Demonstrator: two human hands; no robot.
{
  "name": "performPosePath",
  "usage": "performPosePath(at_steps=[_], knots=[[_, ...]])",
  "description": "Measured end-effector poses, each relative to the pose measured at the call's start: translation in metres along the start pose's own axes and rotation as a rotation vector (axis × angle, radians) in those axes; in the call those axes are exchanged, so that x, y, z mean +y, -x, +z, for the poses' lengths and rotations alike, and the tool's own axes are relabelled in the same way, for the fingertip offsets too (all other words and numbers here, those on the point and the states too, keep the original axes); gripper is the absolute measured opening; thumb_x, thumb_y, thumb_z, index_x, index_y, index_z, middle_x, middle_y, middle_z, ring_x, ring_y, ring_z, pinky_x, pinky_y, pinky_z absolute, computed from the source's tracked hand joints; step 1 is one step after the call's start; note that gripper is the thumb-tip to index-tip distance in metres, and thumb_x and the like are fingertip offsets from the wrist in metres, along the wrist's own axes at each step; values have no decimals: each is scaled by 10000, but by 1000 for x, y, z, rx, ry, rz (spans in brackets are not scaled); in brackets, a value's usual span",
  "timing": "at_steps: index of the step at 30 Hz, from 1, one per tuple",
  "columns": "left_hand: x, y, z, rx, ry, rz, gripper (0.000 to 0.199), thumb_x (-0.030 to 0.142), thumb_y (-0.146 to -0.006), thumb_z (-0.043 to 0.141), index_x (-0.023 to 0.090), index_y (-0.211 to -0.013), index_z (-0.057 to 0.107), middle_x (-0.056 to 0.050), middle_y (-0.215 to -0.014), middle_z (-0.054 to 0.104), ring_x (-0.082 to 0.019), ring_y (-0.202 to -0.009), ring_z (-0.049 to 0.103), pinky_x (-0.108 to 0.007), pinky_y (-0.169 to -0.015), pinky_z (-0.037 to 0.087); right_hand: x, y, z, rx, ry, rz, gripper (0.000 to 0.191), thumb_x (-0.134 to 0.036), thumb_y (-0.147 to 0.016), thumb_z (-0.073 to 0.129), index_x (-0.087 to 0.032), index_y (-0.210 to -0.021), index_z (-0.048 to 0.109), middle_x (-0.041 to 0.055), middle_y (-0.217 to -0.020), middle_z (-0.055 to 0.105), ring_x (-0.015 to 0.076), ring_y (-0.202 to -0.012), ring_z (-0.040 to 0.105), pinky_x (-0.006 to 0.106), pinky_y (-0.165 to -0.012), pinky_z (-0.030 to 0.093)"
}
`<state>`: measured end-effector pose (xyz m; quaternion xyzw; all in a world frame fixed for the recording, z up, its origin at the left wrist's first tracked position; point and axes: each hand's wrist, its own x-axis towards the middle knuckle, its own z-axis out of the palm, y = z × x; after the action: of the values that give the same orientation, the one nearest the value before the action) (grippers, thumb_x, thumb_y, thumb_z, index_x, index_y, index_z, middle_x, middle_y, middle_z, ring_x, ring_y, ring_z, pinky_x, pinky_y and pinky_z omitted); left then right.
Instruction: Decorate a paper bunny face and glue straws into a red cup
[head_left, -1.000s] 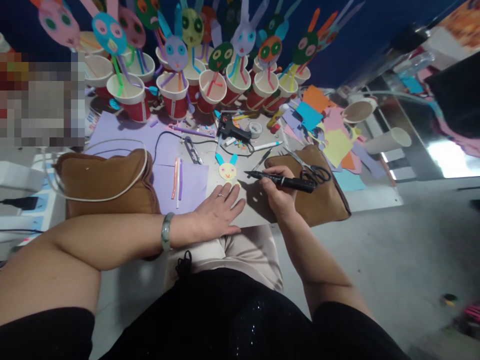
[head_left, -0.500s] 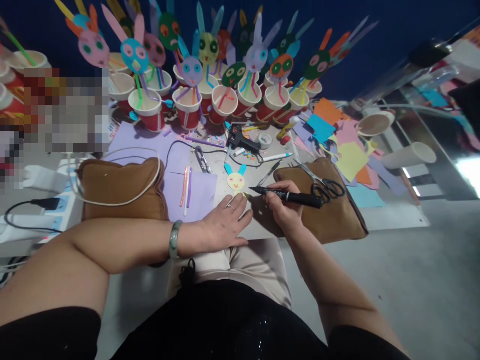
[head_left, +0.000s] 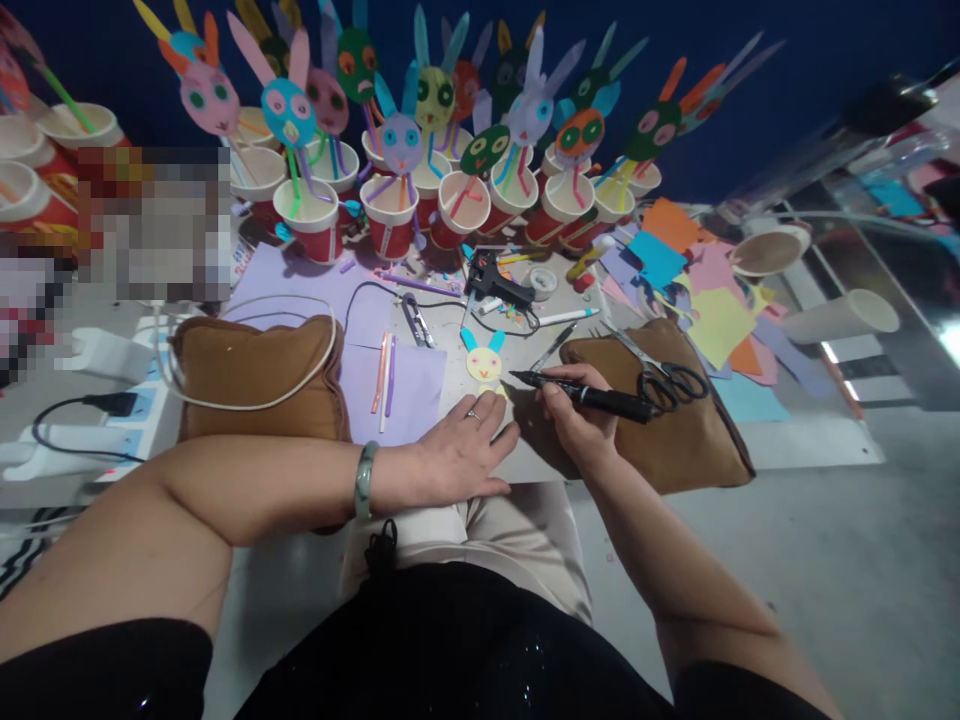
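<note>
A yellow paper rabbit face (head_left: 484,366) with blue ears, pink eyes and a drawn mouth lies flat on the grey table. Just below it, my left hand (head_left: 469,445) rests palm down with its fingers spread, the fingertips on a small yellow paper piece (head_left: 491,387). My right hand (head_left: 581,415) is closed around a black marker (head_left: 600,397), whose uncapped tip points left, close to the rabbit face's right side and apart from it. Purple paper (head_left: 420,385) with a few straws (head_left: 384,378) on it lies left of the face.
Rabbit-topped red cups (head_left: 309,230) line the back. A glue gun (head_left: 495,280), utility knife (head_left: 418,320) and tape roll (head_left: 541,282) lie in front. Brown cushions (head_left: 255,375) flank my hands; scissors (head_left: 671,385) lie on the right one. Paper scraps (head_left: 716,320) and white cups lie further right.
The whole view has shifted, so the scene appears slightly further right. My hands keep nearly the same place by the rabbit face, and the marker is still in my right hand.
</note>
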<state>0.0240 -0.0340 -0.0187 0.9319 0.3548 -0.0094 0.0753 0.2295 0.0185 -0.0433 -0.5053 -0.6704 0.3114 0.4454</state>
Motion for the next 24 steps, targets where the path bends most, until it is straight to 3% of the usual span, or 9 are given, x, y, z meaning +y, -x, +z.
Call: performPosePath(at_steps=[7,24], knots=[[-1,1,2,29,2,17,757,635,-949,519,79,-1462,478,-304,-1555,416,-421,-1464,389,-497,-1154,266,-11,-2,-1,32,115,-41,184,-340,-792,741,-229,-918,665,8,-776,703,155,-625,634,305,-602,537],[-1,1,-3,-60,41,23,762,628,-970,480,102,-1518,420,-281,-1617,340,-400,-1510,322,-513,-1173,256,-1,3,1,63,-2,33,178,-397,-847,721,-242,-905,655,7,-754,661,163,-642,610,288,-537,484]])
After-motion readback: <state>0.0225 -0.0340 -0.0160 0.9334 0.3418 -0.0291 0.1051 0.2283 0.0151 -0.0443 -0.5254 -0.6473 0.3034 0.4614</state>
